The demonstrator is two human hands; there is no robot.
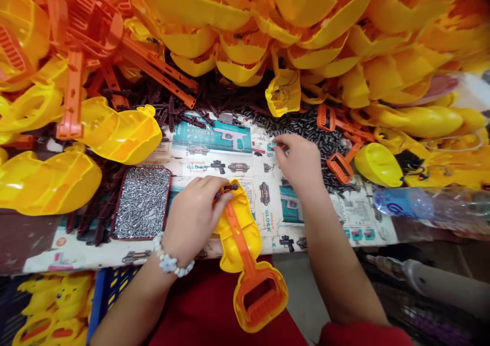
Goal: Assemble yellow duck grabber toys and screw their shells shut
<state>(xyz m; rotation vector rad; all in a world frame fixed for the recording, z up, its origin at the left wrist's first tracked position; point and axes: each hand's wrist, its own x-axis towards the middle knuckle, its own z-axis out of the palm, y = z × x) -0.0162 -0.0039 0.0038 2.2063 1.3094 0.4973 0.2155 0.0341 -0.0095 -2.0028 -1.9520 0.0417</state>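
Near the table's front edge, my left hand (201, 211) is closed on a yellow plastic toy shell (250, 241). An orange handle piece (240, 239) lies along the inside of this shell, its looped grip towards me. A small dark part (229, 188) sits at the shell's upper end, beside my left thumb. To the right and farther off, my right hand (299, 159) hovers over the printed cardboard with its fingers drawn together; whatever is in them is too small to make out. Just beyond it lies a pile of small black cylindrical parts (325, 149).
A tray of small silvery metal pins (141, 203) stands left of my left hand. Yellow shells (245, 55) are stacked high at the back, with orange handles (71, 91) at left. Dark brown parts (168, 101) lie between. A plastic bottle (413, 203) and a grey powered tool (432, 279) are at right.
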